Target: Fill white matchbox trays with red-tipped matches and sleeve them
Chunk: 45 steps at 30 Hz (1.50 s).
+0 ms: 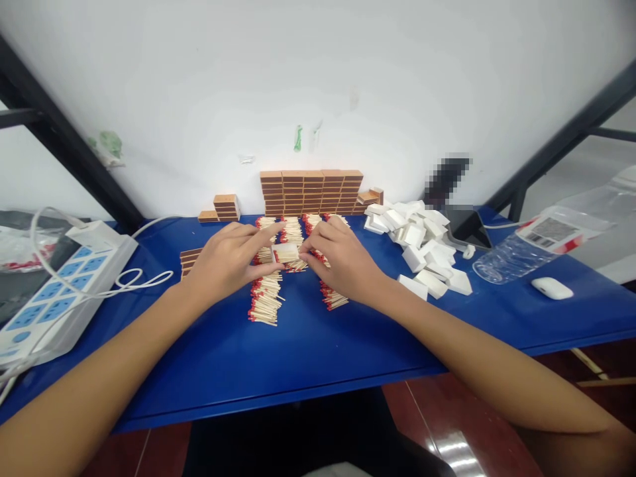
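Note:
My left hand grips a small white matchbox tray between thumb and fingers, at its left end. Matches lie inside the tray. My right hand is closed, its thumb and fingertips pinching at the tray's right end; whether loose matches are between them is hidden. Below and around the hands, red-tipped matches lie in columns of small piles on the blue table. Another pile of matches shows under my right hand, which partly covers that column.
Stacked brown matchbox sleeves line the wall, with a smaller stack to their left. White empty trays are heaped at right, near a plastic bottle and white earphone case. A power strip with cables lies left.

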Each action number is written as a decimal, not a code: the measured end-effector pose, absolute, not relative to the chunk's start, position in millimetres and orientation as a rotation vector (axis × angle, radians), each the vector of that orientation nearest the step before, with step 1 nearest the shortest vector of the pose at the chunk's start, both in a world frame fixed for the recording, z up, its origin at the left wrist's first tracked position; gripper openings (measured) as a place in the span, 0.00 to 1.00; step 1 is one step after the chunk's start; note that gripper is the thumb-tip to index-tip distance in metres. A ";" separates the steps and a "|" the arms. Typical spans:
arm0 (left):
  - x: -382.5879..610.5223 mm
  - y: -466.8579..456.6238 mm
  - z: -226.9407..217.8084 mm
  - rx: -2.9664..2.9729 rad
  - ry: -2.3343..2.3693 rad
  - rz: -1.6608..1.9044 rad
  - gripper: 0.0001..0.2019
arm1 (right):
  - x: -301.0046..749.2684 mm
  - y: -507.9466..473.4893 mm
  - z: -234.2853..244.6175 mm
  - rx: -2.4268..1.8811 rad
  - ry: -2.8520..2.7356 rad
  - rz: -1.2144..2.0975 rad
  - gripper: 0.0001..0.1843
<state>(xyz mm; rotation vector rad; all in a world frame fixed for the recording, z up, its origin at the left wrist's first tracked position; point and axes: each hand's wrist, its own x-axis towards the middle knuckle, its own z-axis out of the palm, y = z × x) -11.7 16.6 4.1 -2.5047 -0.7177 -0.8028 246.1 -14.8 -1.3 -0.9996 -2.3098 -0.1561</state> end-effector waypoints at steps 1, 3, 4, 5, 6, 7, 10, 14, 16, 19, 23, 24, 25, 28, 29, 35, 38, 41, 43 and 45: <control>-14.0 19.0 4.6 -2.494 -0.730 -0.795 0.34 | 247.9 -13.7 -1.9 -1.013 -2.334 -0.142 0.08; -17.1 22.4 5.2 -2.476 -0.747 -0.788 0.33 | 250.9 -10.6 -5.8 -1.019 -2.400 -0.101 0.06; -17.8 23.3 5.4 -2.472 -0.752 -0.784 0.33 | 252.0 -8.8 -8.6 -1.012 -2.438 -0.077 0.05; -18.1 23.6 5.6 -2.471 -0.754 -0.780 0.33 | 252.8 -7.1 -11.5 -1.004 -2.474 -0.055 0.03; -18.1 23.5 5.6 -2.471 -0.753 -0.773 0.33 | 253.3 -5.6 -14.1 -0.996 -2.501 -0.039 0.02; -17.8 23.1 5.6 -2.472 -0.749 -0.767 0.33 | 253.6 -4.4 -16.1 -0.992 -2.521 -0.028 0.02; -16.5 21.6 5.6 -2.468 -0.735 -0.756 0.34 | 253.9 -2.6 -17.8 -0.999 -2.547 -0.013 0.03; -16.6 21.2 5.7 -2.482 -0.754 -0.752 0.35 | 255.3 -1.5 -15.5 -1.024 -2.555 -0.020 0.03; -17.2 21.3 5.6 -2.497 -0.771 -0.745 0.35 | 256.1 -0.6 -15.3 -1.051 -2.563 -0.036 0.04; -17.8 21.3 5.4 -2.502 -0.775 -0.743 0.34 | 255.8 0.3 -16.2 -1.079 -2.594 -0.044 0.06; -17.7 21.2 6.0 -2.498 -0.759 -0.746 0.35 | 254.1 0.0 -16.4 -1.068 -2.606 -0.032 0.07; -17.6 21.2 6.4 -2.497 -0.756 -0.747 0.35 | 253.8 -0.2 -16.2 -1.063 -2.607 -0.028 0.07; -17.5 21.2 6.8 -2.496 -0.753 -0.746 0.35 | 253.5 -0.3 -15.9 -1.062 -2.609 -0.028 0.06; -17.1 21.0 8.0 -2.494 -0.753 -0.729 0.34 | 252.7 -0.9 -15.6 -1.084 -2.613 -0.046 0.04; -16.9 20.9 8.2 -2.495 -0.756 -0.727 0.34 | 252.2 -1.2 -15.6 -1.092 -2.618 -0.057 0.04; -17.2 21.0 7.2 -2.495 -0.736 -0.750 0.35 | 248.6 -7.7 -12.4 -1.104 -2.674 -0.148 0.08; -17.4 21.4 6.4 -2.495 -0.751 -0.733 0.35 | 245.5 -12.4 -10.8 -1.065 -2.629 -0.099 0.08; -17.2 21.5 6.3 -2.493 -0.728 -0.744 0.36 | 241.5 -15.3 -13.1 -1.011 -2.577 -0.066 0.07; -17.0 21.5 6.5 -2.485 -0.708 -0.753 0.36 | 239.7 -15.4 -15.9 -0.990 -2.566 -0.054 0.05; -17.0 21.6 6.7 -2.476 -0.712 -0.745 0.35 | 239.7 -14.3 -18.1 -0.975 -2.558 -0.031 0.03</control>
